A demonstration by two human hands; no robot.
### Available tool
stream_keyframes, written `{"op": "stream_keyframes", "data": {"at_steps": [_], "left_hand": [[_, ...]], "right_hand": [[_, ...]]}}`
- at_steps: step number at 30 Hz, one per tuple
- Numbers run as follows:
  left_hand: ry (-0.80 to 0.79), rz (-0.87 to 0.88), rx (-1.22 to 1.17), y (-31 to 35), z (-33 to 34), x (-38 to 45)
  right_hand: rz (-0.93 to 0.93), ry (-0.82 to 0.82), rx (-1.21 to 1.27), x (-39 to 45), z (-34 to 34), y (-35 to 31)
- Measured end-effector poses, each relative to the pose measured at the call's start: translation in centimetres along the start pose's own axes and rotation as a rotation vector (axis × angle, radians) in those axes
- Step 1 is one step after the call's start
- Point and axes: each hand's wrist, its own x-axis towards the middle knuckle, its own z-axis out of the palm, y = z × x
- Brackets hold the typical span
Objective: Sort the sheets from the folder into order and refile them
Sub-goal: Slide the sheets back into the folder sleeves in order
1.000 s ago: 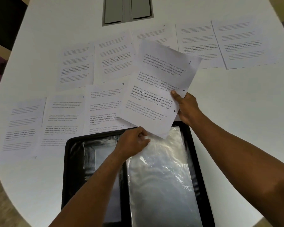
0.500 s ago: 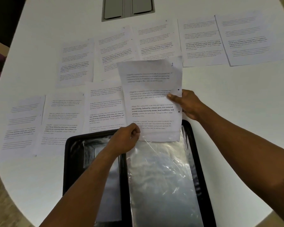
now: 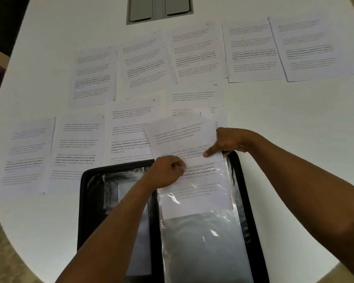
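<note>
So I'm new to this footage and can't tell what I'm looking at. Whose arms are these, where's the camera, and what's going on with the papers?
There is no machine here: the arms are a person's, filmed by one camera worn on their head, looking down at a white table. Printed sheets lie spread in two rows; one is marked 9, another 10. Nearest the person lies an open black folder with a clear plastic sleeve inside. One sheet is partway into that sleeve, its lower half already under the plastic. The left hand pinches at the sleeve's top edge, and the right hand grips the sheet's right edge, forefinger pressed on the page.
</note>
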Motion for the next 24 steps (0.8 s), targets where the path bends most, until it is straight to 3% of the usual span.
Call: {"op": "stream_keyframes", "data": {"at_steps": [3,6,7,9,11,12,15,16,18,21,24], "left_hand": [[-0.038,0.027,0.050,0.5,0.1,-0.1],[0.000,0.024,0.027,0.6,0.2,-0.2],[0.017,0.025,0.022,0.7,0.2,-0.3],[0.033,0.024,0.020,0.8,0.2,-0.5],[0.027,0.019,0.018,0.8,0.2,-0.6],[0.023,0.022,0.020,0.8,0.3,-0.7],[0.029,0.033,0.023,0.9,0.3,-0.9],[0.035,0.040,0.023,0.8,0.4,-0.9],[0.053,0.054,0.028,0.8,0.4,-1.0],[0.068,0.059,0.049,0.6,0.5,-0.9],[0.081,0.066,0.068,0.6,0.7,-0.9]], "right_hand": [[-0.040,0.011,0.064,0.0,0.3,-0.2],[-0.116,0.223,0.186,0.6,0.7,-0.2],[-0.110,0.243,0.081,0.5,0.6,-0.4],[-0.024,0.133,-0.241,0.1,0.7,-0.6],[0.050,0.042,-0.397,-0.1,0.8,-0.5],[0.029,0.042,-0.372,0.0,1.0,-0.3],[-0.129,0.197,0.077,0.6,1.6,0.2],[-0.173,0.250,0.084,0.7,1.7,0.2],[-0.180,0.217,-0.226,0.4,1.7,-0.1],[-0.078,-0.006,-0.624,-0.2,2.1,-0.7],[-0.153,0.091,-0.576,-0.2,2.8,-1.1]]}}
